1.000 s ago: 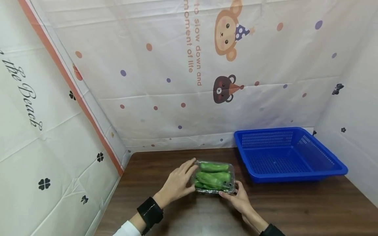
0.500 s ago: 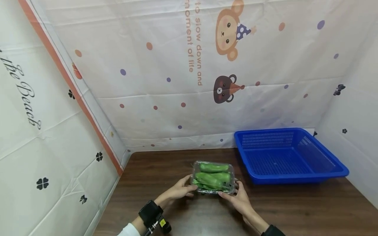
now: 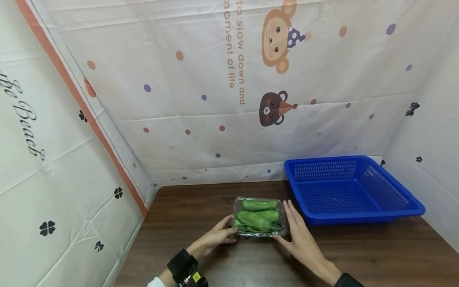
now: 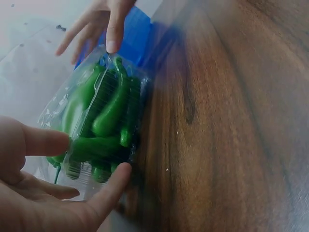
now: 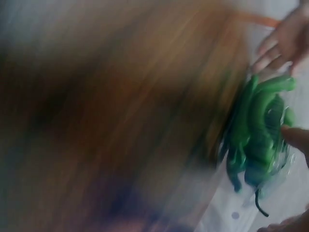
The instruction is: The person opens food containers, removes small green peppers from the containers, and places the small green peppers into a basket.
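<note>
A clear plastic clamshell box [image 3: 259,234] full of green peppers [image 3: 255,220] sits on the brown wooden table in the head view. At its left end my left hand [image 3: 215,235] grips the near corner, thumb on the lid edge and fingers lower down, as the left wrist view shows. Along the right side lies my right hand [image 3: 305,243], its fingers straight and pointing away, the thumb at the near right corner. Curved peppers [image 4: 113,104] press against the clear wall in the left wrist view. The right wrist view is blurred, with peppers [image 5: 260,128] at its right.
A blue plastic basket [image 3: 358,217] with perforated sides stands behind and right of the box, near the back wall. Printed white cloth [image 3: 201,115] hangs at the back and both sides of the wooden table [image 3: 179,203].
My left hand has dropped from the box's left side to its near left corner and taken hold there. The right hand's fingers have loosened and straightened along the right side. The box has hardly moved.
</note>
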`<action>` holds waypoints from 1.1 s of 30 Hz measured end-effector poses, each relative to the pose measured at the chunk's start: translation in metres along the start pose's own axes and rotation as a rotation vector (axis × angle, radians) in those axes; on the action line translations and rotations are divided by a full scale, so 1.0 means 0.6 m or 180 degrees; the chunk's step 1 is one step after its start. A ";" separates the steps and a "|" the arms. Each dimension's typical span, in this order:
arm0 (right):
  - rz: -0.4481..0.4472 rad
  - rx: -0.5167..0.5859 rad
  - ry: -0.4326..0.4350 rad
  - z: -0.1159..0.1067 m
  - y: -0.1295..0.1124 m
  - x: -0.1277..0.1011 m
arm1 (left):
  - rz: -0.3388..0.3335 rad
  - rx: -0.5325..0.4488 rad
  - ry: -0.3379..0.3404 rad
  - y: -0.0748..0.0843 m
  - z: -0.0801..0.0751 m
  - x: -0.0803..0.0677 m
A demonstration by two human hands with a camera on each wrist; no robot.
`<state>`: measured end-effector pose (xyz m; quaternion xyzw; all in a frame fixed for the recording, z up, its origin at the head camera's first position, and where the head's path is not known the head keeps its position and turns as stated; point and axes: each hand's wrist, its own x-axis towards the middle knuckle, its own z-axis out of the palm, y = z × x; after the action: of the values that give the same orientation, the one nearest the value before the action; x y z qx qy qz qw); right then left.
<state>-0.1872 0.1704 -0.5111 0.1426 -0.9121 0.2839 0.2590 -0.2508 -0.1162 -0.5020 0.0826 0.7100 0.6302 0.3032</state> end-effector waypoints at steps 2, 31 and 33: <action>-0.0415 -0.0313 0.0146 -0.003 0.008 0.003 | 0.0032 0.0021 -0.0038 0.000 -0.003 -0.003; -0.2477 -0.1022 0.0186 -0.023 0.064 0.061 | 0.0185 0.0296 0.0092 -0.005 0.000 -0.015; -0.2444 -0.1032 0.0175 -0.024 0.064 0.065 | 0.0178 0.0371 0.0117 -0.005 0.000 -0.017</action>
<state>-0.2291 0.2051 -0.4966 0.4221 -0.8183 0.0231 0.3894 -0.2418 -0.1219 -0.5016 0.1083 0.7484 0.5973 0.2671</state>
